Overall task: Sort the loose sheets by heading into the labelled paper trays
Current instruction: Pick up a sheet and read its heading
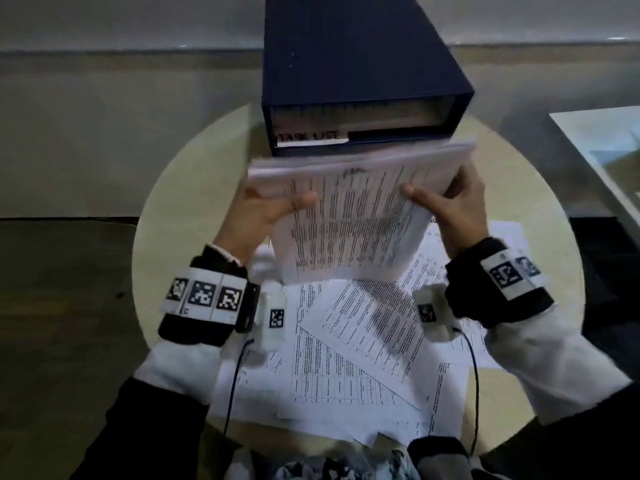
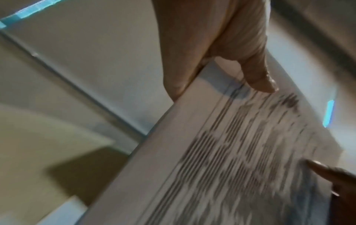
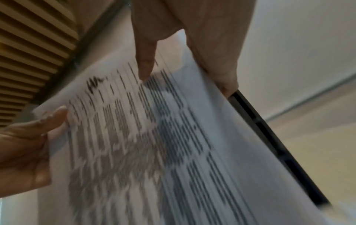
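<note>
Both hands hold a small stack of printed sheets (image 1: 353,216) in the air, just in front of the dark blue tray unit (image 1: 353,64). My left hand (image 1: 266,209) pinches the stack's left edge, thumb on top (image 2: 260,82). My right hand (image 1: 450,206) pinches the right edge, thumb (image 3: 144,67) on the print. The stack (image 2: 221,167) (image 3: 154,144) is blurred, so its heading is unreadable. The unit's visible slot bears a white label reading TASK LIST (image 1: 308,136); the stack's far edge lies just below it.
More loose printed sheets (image 1: 346,358) lie scattered over the near half of the round pale table (image 1: 166,244). A white-edged surface (image 1: 595,140) shows at the far right. Dark floor surrounds the table.
</note>
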Tool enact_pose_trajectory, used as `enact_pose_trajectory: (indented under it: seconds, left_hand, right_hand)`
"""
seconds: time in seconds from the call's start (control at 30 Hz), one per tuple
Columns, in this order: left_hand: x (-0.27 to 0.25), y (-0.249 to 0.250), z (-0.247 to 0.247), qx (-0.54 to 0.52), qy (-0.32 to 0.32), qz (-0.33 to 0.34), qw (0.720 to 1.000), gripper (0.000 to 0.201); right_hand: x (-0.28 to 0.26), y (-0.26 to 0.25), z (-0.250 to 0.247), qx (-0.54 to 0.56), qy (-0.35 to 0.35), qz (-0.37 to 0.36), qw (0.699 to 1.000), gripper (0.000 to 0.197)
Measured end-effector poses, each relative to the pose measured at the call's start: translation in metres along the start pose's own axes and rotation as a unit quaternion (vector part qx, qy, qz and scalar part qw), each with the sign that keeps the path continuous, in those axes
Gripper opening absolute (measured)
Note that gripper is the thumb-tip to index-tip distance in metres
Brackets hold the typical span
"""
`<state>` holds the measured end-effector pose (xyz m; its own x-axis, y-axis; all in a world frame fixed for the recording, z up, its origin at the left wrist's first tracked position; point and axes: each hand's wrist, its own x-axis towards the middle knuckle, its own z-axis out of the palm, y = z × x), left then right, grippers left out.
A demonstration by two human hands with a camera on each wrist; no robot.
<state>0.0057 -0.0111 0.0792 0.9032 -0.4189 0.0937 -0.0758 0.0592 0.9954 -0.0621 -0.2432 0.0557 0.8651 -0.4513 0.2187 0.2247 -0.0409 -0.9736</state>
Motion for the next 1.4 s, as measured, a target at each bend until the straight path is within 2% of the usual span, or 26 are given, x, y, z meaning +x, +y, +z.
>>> enact_pose_trajectory:
  seconds: [0.07, 0.13, 0.23, 0.3, 0.37, 0.43, 0.53, 0.57, 0.63, 0.7, 0.77, 0.8, 0.83, 0.9, 0.97, 1.07, 1.17, 1.3, 1.4]
  left_hand:
    - [-0.006, -0.015, 0.002, -0.006, 0.010, -0.040, 0.999, 0.023]
    - [-0.007, -0.016, 0.005, 0.007, 0.038, -0.047, 0.998, 0.021]
    - [0.001, -0.002, 0.009, 0.011, 0.085, -0.003, 0.996, 0.016]
    - [0.007, 0.008, 0.010, 0.004, 0.096, 0.027, 0.995, 0.012]
    - [0.009, 0.011, 0.010, 0.002, 0.093, 0.023, 0.995, 0.011]
    - [0.007, 0.000, 0.009, 0.013, 0.087, -0.021, 0.996, 0.021]
    - [-0.002, -0.024, 0.014, 0.024, 0.077, -0.142, 0.987, 0.055]
    - [-0.006, -0.029, 0.016, 0.013, 0.080, -0.158, 0.984, 0.056]
    - [-0.008, -0.034, 0.018, 0.005, 0.098, -0.152, 0.983, 0.044]
    - [-0.005, -0.032, 0.017, 0.015, 0.114, -0.140, 0.983, 0.034]
    - [0.002, -0.033, 0.015, 0.026, 0.133, -0.142, 0.980, 0.047]
    - [0.005, -0.036, 0.015, 0.024, 0.136, -0.147, 0.979, 0.048]
    - [0.008, -0.042, 0.015, 0.019, 0.137, -0.156, 0.978, 0.041]
    - [0.007, -0.057, 0.019, 0.016, 0.128, -0.201, 0.971, 0.033]
    - [0.001, -0.077, 0.023, 0.029, 0.112, -0.261, 0.958, 0.039]
    - [-0.009, -0.100, 0.029, 0.043, 0.101, -0.334, 0.936, 0.042]
    - [-0.015, -0.117, 0.027, 0.064, 0.113, -0.380, 0.916, 0.049]
    - [-0.002, -0.121, 0.021, 0.053, 0.140, -0.381, 0.912, 0.047]
    - [0.018, -0.107, 0.021, 0.039, 0.151, -0.348, 0.925, 0.044]
  right_hand:
    - [-0.013, 0.019, -0.002, -0.009, 0.006, 0.036, 0.999, 0.039]
    - [-0.018, 0.026, -0.002, -0.014, 0.015, 0.046, 0.999, 0.031]
    - [-0.011, 0.012, 0.003, -0.015, 0.032, 0.014, 0.999, 0.019]
    - [-0.005, 0.002, 0.004, 0.000, 0.046, -0.012, 0.999, 0.021]
    - [-0.003, 0.000, 0.005, 0.016, 0.062, -0.021, 0.998, 0.026]
    - [-0.008, 0.010, 0.005, 0.008, 0.071, 0.007, 0.997, 0.030]
    - [-0.025, 0.034, 0.005, -0.021, 0.068, 0.062, 0.996, 0.032]
    - [-0.029, 0.039, 0.005, -0.028, 0.070, 0.068, 0.995, 0.032]
    - [-0.031, 0.041, 0.005, -0.044, 0.071, 0.059, 0.995, 0.030]
    - [-0.025, 0.038, 0.003, -0.045, 0.080, 0.042, 0.995, 0.020]
    - [-0.018, 0.034, 0.001, -0.056, 0.079, 0.009, 0.995, 0.014]
    - [-0.016, 0.033, 0.000, -0.068, 0.069, -0.005, 0.995, 0.012]
    - [-0.015, 0.037, -0.001, -0.086, 0.060, -0.004, 0.994, 0.010]
    - [-0.017, 0.052, -0.004, -0.127, 0.043, 0.044, 0.990, 0.011]
    - [-0.027, 0.069, -0.008, -0.164, 0.029, 0.127, 0.978, 0.015]
    - [-0.042, 0.088, -0.013, -0.217, 0.006, 0.222, 0.951, 0.015]
    - [-0.049, 0.099, -0.020, -0.284, -0.049, 0.277, 0.917, 0.023]
    - [-0.050, 0.100, -0.028, -0.299, -0.101, 0.288, 0.904, 0.028]
    - [-0.052, 0.096, -0.038, -0.252, -0.136, 0.290, 0.913, 0.022]
